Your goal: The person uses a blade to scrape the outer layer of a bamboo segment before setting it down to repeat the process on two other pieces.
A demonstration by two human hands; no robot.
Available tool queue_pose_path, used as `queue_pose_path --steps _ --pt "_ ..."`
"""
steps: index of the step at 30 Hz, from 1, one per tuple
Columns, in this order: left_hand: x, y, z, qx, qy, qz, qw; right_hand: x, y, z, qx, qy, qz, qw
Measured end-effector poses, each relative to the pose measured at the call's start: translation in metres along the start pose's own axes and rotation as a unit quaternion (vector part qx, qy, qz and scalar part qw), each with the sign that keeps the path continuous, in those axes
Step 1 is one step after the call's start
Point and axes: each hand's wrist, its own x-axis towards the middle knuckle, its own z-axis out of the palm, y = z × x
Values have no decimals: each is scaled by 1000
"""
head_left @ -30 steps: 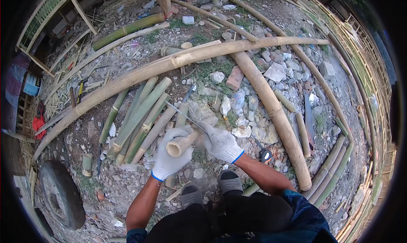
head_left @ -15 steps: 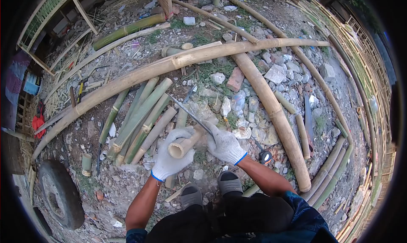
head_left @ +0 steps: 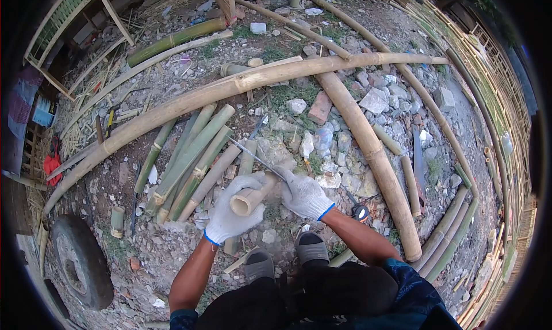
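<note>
My left hand [head_left: 230,218], in a white knit glove with a blue cuff, is wrapped round a short bamboo tube [head_left: 256,193]. The tube's hollow, pale cut end faces toward me. In my gloved right hand [head_left: 306,199] is a long thin blade [head_left: 256,157], slanting up to the left past the tube's far end. Its handle is hidden in the fist. Just left of my left hand lies a bundle of cut bamboo pieces [head_left: 192,157], some green and some tan. Behind the blade, another bamboo piece [head_left: 247,157] rests on the ground.
A long bamboo pole [head_left: 238,85] crosses the rubble in front of me, and a thick one [head_left: 374,151] lies to the right. An old tyre [head_left: 82,262] is at the lower left. A tape measure [head_left: 360,213] sits by my right forearm; a saw [head_left: 418,163] lies farther right.
The blade's outer end has shifted slightly down, so the blade lies a little flatter. Both hands keep their hold in almost the same place.
</note>
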Motion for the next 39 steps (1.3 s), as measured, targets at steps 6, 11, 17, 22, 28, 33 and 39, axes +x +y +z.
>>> queue_pose_path --steps 6,11,17,22,28,33,39 --pt "-1 7 1 -13 -7 -25 1000 -3 3 7 9 32 -20 999" --pt "-3 0 0 -7 -10 -3 1000 -4 9 3 -25 -23 54 998" --pt "-1 -8 -1 -9 -28 17 999 -5 6 5 33 56 -35 997" --pt "-5 -10 -4 -21 -26 -4 999 -3 0 -4 16 10 -4 1000" --pt "-4 -4 -7 10 -41 5 999 0 9 1 -12 -18 19 1000" --pt "-4 -1 -7 3 -45 2 999 -9 -4 -8 26 26 -14 999" --pt "-5 -6 -4 -22 -26 -8 999 -3 7 6 -17 -26 53 998"
